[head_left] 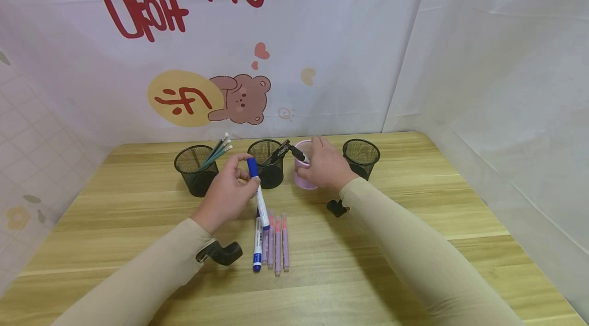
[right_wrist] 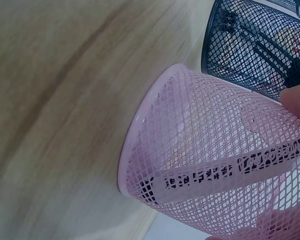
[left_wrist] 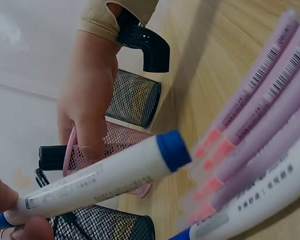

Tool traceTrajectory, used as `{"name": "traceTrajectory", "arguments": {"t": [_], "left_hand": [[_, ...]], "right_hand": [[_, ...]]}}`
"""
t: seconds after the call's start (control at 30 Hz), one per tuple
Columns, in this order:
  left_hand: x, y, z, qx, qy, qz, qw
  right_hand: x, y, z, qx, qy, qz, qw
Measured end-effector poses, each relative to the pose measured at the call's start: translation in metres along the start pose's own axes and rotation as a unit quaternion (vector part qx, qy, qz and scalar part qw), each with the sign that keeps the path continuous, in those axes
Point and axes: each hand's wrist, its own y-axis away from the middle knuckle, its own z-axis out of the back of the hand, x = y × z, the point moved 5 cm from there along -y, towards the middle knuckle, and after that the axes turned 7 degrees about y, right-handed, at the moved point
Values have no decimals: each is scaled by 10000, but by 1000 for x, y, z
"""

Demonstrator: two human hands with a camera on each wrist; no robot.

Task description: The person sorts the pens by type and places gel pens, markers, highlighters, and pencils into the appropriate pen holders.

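Observation:
My left hand [head_left: 228, 195] pinches a whiteboard marker [head_left: 261, 203] near its blue cap, its white barrel slanting down over the pens on the table. In the left wrist view, the marker [left_wrist: 95, 182] crosses in front of the pink cup. My right hand [head_left: 329, 165] grips the pink mesh pen cup [head_left: 303, 179] around its upper part. Inside that cup leans a black-capped marker [head_left: 299, 155]; its printed white barrel [right_wrist: 210, 175] shows through the mesh in the right wrist view.
Beside several lilac pens [head_left: 278, 249] lies another blue-capped marker [head_left: 257, 247]. Pencils [head_left: 216, 155] stand in the left black mesh cup [head_left: 195, 180]. The middle black cup [head_left: 271, 177] holds dark items, and a third black cup [head_left: 361, 152] stands at right. A printed cloth [head_left: 322, 24] hangs behind.

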Motion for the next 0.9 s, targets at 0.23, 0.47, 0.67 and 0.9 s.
{"name": "traceTrajectory", "arguments": {"t": [0.23,0.47,0.67,0.9], "left_hand": [[-4,-1,-2,-146,333,-143,9992],[-8,-3,-2,-361,659,-287,9968],[-10,-5,-1,-679,901,-513,9923],[-13,-7,-1,-989,1379,-717,9829]], "right_hand": [[0,0,0,-22,17,23,10000],[0,1,0,-45,-45,16,10000],[0,1,0,-20,-75,-18,10000],[0,1,0,-38,-65,-57,10000]]}}
